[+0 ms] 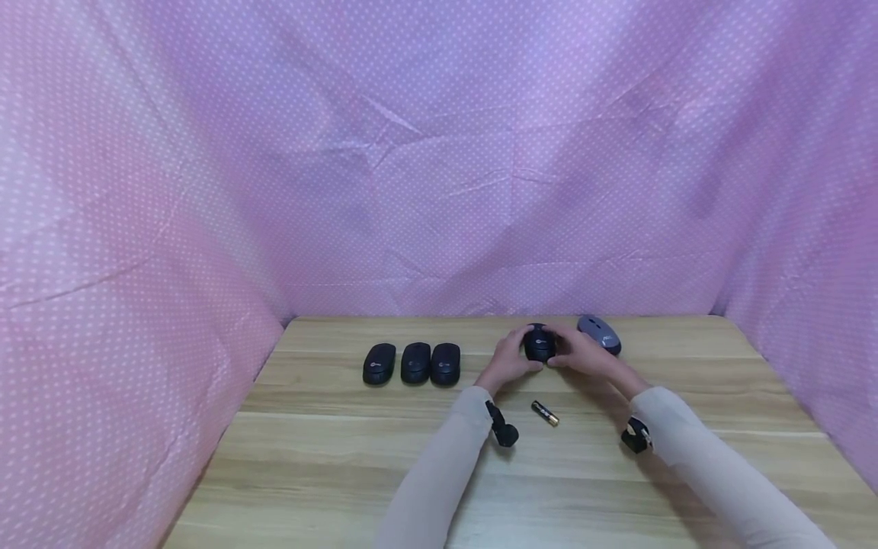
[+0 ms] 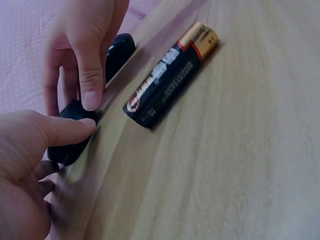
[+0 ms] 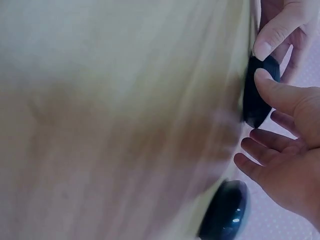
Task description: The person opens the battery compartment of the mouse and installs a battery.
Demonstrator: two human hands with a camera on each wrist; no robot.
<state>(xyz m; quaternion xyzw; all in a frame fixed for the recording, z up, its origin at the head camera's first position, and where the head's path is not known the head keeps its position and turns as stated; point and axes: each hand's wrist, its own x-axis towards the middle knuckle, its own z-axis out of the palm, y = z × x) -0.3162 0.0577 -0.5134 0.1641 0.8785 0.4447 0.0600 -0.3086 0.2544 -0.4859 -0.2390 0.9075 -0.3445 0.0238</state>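
Note:
A black computer mouse (image 1: 539, 345) is held between both hands near the back of the table. My left hand (image 1: 510, 358) grips its left side, with the thumb on the near edge. From the other side my right hand (image 1: 581, 352) pinches it, thumb close to the left thumb. The left wrist view shows both thumbs pressing on the mouse (image 2: 75, 112). Its underside is hidden. Nearer to me, between the forearms, a black and gold battery (image 1: 545, 413) lies on the wood. A grey mouse (image 1: 599, 333) sits just beyond the right hand.
Three more black mice stand in a row to the left: one apart (image 1: 379, 364), then a middle mouse (image 1: 415, 363) and a right one (image 1: 446, 364) side by side. The wooden table (image 1: 309, 473) ends against a pink dotted curtain (image 1: 439, 191) behind and at the sides.

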